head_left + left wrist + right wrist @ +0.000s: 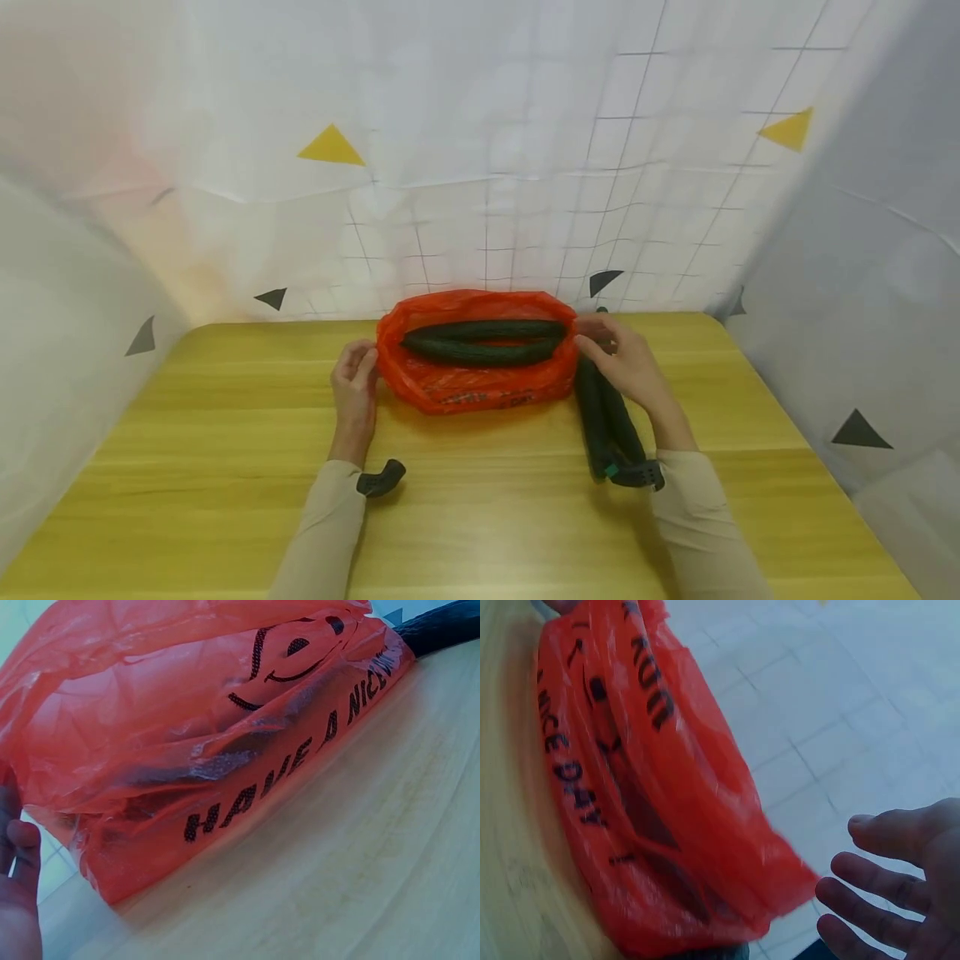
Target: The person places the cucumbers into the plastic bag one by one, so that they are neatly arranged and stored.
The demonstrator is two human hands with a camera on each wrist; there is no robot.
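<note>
A red plastic bag (pixel 457 400) lies at the back of the table, its mouth spread wide. Inside are two dark green cucumbers (pixel 480 353), side by side. My left hand (pixel 355 372) is at the bag's left end, fingers loosely bent against its edge; the left wrist view shows only part of the hand (pixel 21 892). My right hand (pixel 626 360) is at the right end. In the right wrist view its fingers are spread, with a small gap between them and the bag (pixel 690 765). Two more cucumbers (pixel 595 425) lie outside, partly under my right hand and wrist.
The wooden table (pixel 480 517) has its back edge against a white sheet (pixel 480 125) with grid lines and triangle marks. Similar sheets hang on both sides. Each wrist wears a black band (pixel 382 480).
</note>
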